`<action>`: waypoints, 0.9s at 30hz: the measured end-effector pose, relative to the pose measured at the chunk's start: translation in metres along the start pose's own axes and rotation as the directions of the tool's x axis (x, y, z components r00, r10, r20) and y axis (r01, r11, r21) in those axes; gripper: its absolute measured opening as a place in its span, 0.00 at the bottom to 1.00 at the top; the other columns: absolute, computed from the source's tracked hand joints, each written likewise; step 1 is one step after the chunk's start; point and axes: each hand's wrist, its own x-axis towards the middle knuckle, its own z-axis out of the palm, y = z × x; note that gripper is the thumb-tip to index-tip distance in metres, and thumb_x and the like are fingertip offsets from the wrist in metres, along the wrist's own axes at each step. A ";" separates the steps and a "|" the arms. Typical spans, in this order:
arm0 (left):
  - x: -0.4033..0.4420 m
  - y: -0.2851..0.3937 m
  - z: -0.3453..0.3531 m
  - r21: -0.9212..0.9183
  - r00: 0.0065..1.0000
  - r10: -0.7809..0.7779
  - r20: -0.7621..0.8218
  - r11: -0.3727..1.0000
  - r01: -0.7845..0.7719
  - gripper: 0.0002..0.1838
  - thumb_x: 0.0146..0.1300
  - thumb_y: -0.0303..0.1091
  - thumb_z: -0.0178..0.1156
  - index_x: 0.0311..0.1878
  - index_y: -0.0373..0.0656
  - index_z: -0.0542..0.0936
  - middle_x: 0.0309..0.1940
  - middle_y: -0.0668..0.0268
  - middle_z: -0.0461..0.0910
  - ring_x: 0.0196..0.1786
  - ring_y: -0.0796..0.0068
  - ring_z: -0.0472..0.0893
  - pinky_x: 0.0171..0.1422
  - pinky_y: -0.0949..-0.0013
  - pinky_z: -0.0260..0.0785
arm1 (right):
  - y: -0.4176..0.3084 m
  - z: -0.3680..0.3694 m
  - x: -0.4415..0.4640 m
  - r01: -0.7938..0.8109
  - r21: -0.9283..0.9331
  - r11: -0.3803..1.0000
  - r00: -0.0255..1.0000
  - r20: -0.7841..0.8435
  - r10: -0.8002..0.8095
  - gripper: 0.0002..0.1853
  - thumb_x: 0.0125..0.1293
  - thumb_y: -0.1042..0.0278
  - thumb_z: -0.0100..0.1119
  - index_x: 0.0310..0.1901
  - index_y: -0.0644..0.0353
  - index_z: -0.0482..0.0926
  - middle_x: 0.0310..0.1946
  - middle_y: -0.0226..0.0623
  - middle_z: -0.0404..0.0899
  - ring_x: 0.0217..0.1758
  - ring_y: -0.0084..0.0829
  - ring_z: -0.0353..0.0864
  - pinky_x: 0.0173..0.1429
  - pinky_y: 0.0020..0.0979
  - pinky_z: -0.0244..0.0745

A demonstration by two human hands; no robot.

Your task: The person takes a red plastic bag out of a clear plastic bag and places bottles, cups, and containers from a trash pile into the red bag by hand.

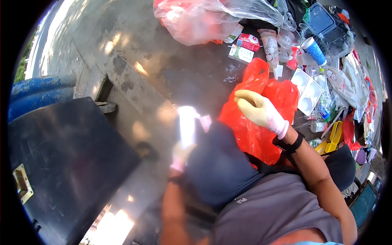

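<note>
My left hand (182, 156), in a pale yellow glove with a pink cuff, is blurred by motion and sits beside my dark-clad knee (218, 163). It grips a white, sunlit item (187, 126), too overexposed to name; a pinkish piece (205, 122) shows next to it. Above a red plastic bag (261, 145) is my right hand (257, 109), gloved the same way. Its thumb and fingers are apart with a gap between them, and nothing shows in them. The bag lies crumpled against my leg. A black band circles my right wrist.
Mixed waste spreads along the right: a blue patterned cup (314, 51), a white compartment tray (306, 90), drink cartons (247, 42), plastic bottles and yellow containers (335, 136). A clear bag (196, 20) lies at the top. At left stand a black box (69, 167) and a blue barrel (43, 94).
</note>
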 end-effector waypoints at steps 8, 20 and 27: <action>0.023 -0.013 -0.010 0.393 0.995 -0.079 -0.065 0.914 0.098 0.33 0.57 0.59 0.80 0.53 0.39 0.91 0.40 0.55 0.93 0.43 0.63 0.92 0.50 0.57 0.83 | -0.003 0.007 0.000 0.030 -0.145 0.989 0.999 -0.028 -0.034 0.20 0.81 0.66 0.61 0.68 0.67 0.81 0.58 0.34 0.88 0.57 0.21 0.85 0.62 0.28 0.81; 0.030 0.004 -0.013 0.485 0.995 -0.101 0.002 0.870 0.088 0.33 0.57 0.58 0.80 0.51 0.36 0.92 0.41 0.54 0.94 0.43 0.66 0.92 0.49 0.58 0.84 | -0.001 0.010 -0.005 0.064 -0.120 0.991 0.998 -0.022 -0.067 0.21 0.82 0.66 0.60 0.70 0.66 0.80 0.59 0.34 0.88 0.55 0.21 0.84 0.62 0.27 0.81; 0.032 0.041 -0.001 0.268 0.992 0.047 -0.117 0.963 -0.014 0.27 0.65 0.54 0.78 0.51 0.35 0.91 0.41 0.56 0.94 0.41 0.69 0.91 0.47 0.60 0.83 | -0.007 0.006 -0.005 0.018 -0.088 0.996 0.999 -0.040 -0.022 0.20 0.82 0.69 0.60 0.70 0.66 0.80 0.59 0.34 0.88 0.59 0.22 0.85 0.65 0.28 0.80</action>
